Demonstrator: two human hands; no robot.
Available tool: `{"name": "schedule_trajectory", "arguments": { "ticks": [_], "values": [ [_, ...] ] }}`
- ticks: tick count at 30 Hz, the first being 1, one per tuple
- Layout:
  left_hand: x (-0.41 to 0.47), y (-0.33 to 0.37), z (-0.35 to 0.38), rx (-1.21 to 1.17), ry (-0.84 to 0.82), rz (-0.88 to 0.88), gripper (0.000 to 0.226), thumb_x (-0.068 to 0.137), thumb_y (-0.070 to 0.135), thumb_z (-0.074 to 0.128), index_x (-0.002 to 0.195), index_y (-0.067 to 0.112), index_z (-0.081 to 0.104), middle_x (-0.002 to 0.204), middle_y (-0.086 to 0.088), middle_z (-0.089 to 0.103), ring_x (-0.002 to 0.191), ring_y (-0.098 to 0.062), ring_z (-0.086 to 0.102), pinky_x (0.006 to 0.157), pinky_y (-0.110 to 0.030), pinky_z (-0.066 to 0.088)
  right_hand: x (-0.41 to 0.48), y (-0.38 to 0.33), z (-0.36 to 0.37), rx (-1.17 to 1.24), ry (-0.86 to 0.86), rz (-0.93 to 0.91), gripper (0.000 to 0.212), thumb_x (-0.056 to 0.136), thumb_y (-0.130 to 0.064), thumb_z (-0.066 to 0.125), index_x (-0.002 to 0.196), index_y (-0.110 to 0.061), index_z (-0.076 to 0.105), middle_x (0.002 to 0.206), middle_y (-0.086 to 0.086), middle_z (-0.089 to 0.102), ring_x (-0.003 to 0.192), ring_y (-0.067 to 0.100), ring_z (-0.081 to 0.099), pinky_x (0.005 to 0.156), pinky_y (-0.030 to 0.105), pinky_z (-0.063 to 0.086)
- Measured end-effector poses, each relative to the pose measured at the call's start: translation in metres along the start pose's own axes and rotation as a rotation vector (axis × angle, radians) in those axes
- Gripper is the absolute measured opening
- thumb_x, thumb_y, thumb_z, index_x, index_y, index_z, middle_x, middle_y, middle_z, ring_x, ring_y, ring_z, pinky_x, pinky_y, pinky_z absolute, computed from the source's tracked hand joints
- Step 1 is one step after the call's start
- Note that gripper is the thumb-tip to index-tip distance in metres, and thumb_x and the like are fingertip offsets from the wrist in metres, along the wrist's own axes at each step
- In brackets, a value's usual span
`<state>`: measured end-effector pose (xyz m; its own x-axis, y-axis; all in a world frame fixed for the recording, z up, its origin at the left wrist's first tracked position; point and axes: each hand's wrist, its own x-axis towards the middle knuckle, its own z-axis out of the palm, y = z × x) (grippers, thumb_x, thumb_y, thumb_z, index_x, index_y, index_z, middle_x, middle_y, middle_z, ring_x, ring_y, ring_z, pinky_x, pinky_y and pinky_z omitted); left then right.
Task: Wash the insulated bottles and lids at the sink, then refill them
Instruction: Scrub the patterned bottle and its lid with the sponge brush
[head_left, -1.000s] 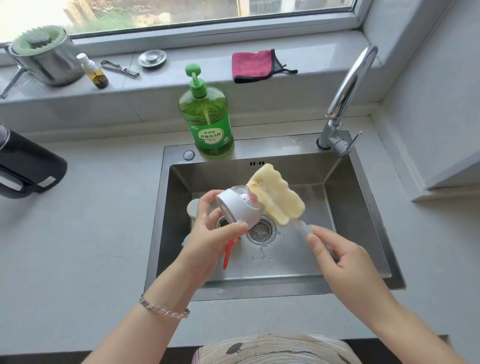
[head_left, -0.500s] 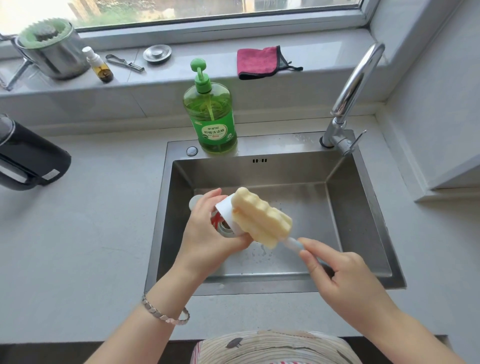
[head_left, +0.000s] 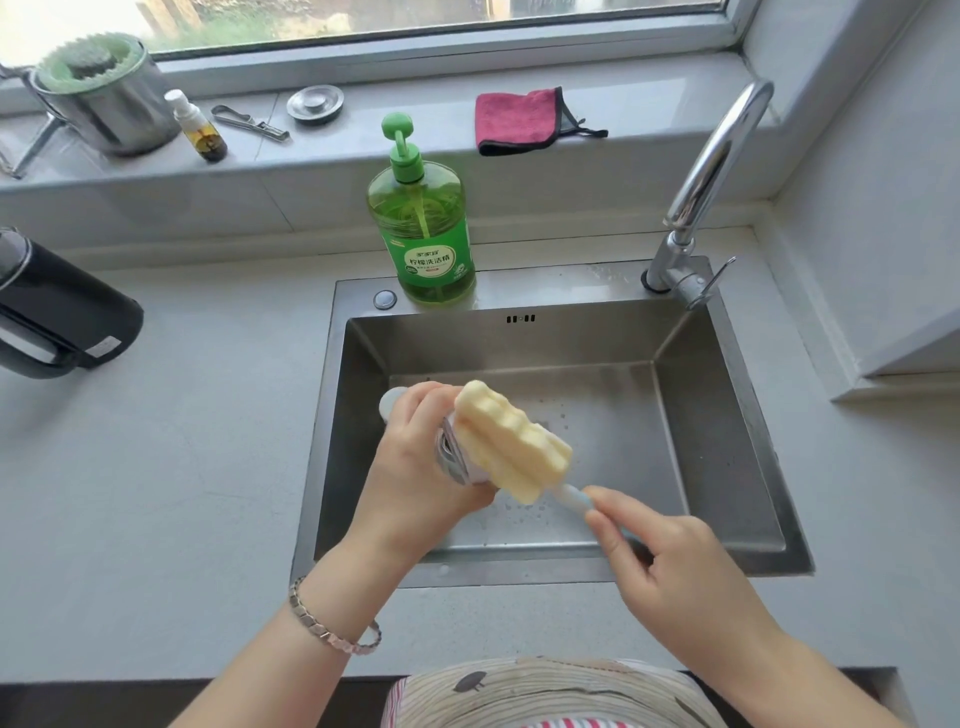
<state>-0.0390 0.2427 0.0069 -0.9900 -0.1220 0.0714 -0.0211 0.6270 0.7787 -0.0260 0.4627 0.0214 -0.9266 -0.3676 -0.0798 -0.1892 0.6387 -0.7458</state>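
Over the steel sink (head_left: 727, 467), set into a grey worktop (head_left: 156, 467):

- Left hand (head_left: 415, 488), bracelet (head_left: 332, 631) at the wrist. Its fingers (head_left: 421, 410) are curled round a white lid (head_left: 454, 460), held above the basin's left half with the opening facing right.
- Sponge brush (head_left: 511, 449). The pale yellow ribbed head is pressed against the lid's mouth, and the pale blue handle slants down to the right.
- Right hand (head_left: 670, 566). Thumb and fingers (head_left: 608, 519) pinch the brush handle.
- Pale round item (head_left: 388, 402), behind the left knuckles, kind not clear.
- Green dish-soap bottle (head_left: 421, 234), upright on the sink's back rim.
- Tap (head_left: 711, 171), at the back right corner.
- Black jug (head_left: 62, 322), on the worktop at far left.
- Windowsill, left to right: steel pot (head_left: 104, 104), small dropper bottle (head_left: 200, 130), metal tool (head_left: 249, 122), sink plug (head_left: 315, 104), red cloth (head_left: 519, 122).
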Motion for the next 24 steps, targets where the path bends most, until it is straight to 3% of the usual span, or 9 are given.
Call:
{"name": "schedule_trajectory", "arguments": {
  "ticks": [3, 7, 12, 18, 24],
  "values": [
    [-0.002, -0.002, 0.000, -0.015, -0.019, -0.004, 0.076, 0.052, 0.012, 0.088, 0.111, 0.036, 0.047, 0.116, 0.020, 0.041, 0.112, 0.002, 0.041, 0.087, -0.013, 0.045, 0.006, 0.008, -0.003, 0.028, 0.029, 0.096, 0.027, 0.091, -0.043, 0.043, 0.096, -0.029, 0.065, 0.043, -0.004, 0.034, 0.039, 0.013, 0.030, 0.044, 0.022, 0.019],
    [-0.002, -0.001, 0.002, -0.069, 0.041, 0.022, 0.080, 0.052, 0.002, 0.086, 0.106, 0.043, 0.044, 0.115, 0.017, 0.041, 0.108, 0.005, 0.041, 0.084, -0.003, 0.039, 0.002, -0.001, -0.002, 0.109, 0.006, 0.050, 0.026, 0.093, -0.047, 0.041, 0.097, -0.034, 0.063, 0.042, -0.004, 0.030, 0.038, 0.012, 0.027, 0.043, 0.020, 0.017],
    [-0.002, -0.001, 0.002, -0.025, 0.050, 0.097, 0.083, 0.055, 0.002, 0.084, 0.111, 0.044, 0.041, 0.115, 0.022, 0.045, 0.107, -0.005, 0.046, 0.089, -0.016, 0.042, 0.006, -0.001, -0.009, 0.125, 0.014, 0.108, 0.018, 0.092, -0.029, 0.048, 0.096, -0.031, 0.065, 0.041, -0.005, 0.029, 0.038, 0.010, 0.026, 0.043, 0.020, 0.017],
    [-0.003, 0.001, 0.003, -0.058, 0.041, 0.097, 0.081, 0.058, 0.008, 0.083, 0.116, 0.044, 0.039, 0.112, 0.026, 0.049, 0.104, 0.005, 0.047, 0.086, -0.010, 0.041, 0.009, -0.005, -0.011, 0.160, -0.005, 0.114, 0.016, 0.092, -0.028, 0.049, 0.092, -0.032, 0.064, 0.042, -0.005, 0.030, 0.039, 0.010, 0.026, 0.043, 0.020, 0.018],
    [-0.007, -0.010, 0.004, -0.091, -0.003, 0.132, 0.078, 0.057, 0.006, 0.080, 0.114, 0.040, 0.040, 0.118, 0.018, 0.046, 0.109, -0.007, 0.049, 0.087, -0.020, 0.048, 0.007, -0.002, -0.010, 0.174, -0.053, 0.128, 0.017, 0.092, -0.027, 0.049, 0.092, -0.030, 0.065, 0.042, -0.006, 0.030, 0.040, 0.009, 0.026, 0.044, 0.020, 0.017]
  ]
}}
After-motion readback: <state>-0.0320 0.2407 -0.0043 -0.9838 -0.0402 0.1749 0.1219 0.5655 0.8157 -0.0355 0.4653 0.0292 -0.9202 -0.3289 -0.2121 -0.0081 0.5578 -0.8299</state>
